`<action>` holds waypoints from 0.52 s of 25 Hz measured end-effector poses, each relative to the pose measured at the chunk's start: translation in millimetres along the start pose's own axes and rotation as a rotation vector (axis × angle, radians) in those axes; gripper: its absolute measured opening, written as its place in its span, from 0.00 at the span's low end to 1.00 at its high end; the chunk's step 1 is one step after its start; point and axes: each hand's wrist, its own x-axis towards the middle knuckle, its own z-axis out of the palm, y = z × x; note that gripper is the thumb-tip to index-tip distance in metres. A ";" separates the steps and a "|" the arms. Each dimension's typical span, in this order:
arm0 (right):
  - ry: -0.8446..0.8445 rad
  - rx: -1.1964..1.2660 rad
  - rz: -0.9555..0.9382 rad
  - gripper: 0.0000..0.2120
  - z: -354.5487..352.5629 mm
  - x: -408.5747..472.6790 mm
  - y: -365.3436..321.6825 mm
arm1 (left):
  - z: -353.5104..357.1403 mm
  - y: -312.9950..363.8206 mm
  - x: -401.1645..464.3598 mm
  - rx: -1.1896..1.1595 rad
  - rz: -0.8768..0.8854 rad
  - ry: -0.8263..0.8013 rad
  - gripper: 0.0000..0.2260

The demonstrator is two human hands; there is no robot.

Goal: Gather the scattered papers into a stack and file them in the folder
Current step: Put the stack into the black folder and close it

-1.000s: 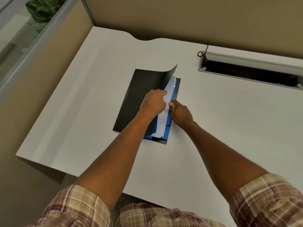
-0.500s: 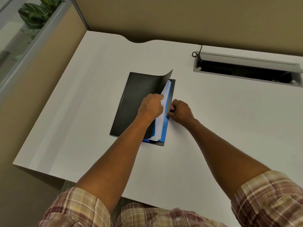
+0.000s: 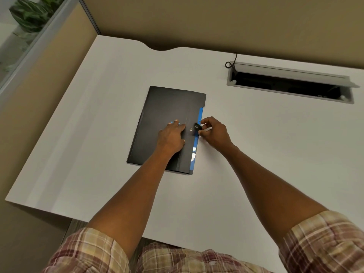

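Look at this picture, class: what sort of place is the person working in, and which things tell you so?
Probably an office cubicle. A white desk has a built-in cable tray, tan partition walls close it in, and a black folder lies on it.

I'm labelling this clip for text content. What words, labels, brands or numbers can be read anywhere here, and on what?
No text can be read.
Black folder: small blue marks beside the left hand, partly covered and too blurred to read.
Small black fastener piece pinched by the right hand: no legible marking.
White desk and cable tray: no lettering visible.
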 end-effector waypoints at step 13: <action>-0.041 -0.510 -0.274 0.17 32.0 -28.8 -8.9 | 3.8 -2.4 0.3 0.025 0.018 -0.076 0.33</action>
